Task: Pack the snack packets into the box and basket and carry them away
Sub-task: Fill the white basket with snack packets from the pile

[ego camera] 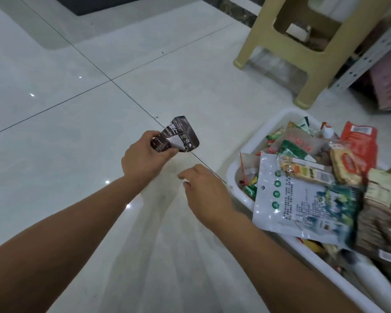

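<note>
Left hand (142,159): grip pinched on dark snack packet (178,135). Right hand (203,190): grip loose, empty, beside white basket (255,136).

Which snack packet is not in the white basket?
The dark brown packet, pinched in the left hand over the floor; all others lie piled in the basket.

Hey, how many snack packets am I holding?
1: the dark packet gripped in the left hand, left of the basket. The right hand looks empty, though its palm is hidden.
</note>
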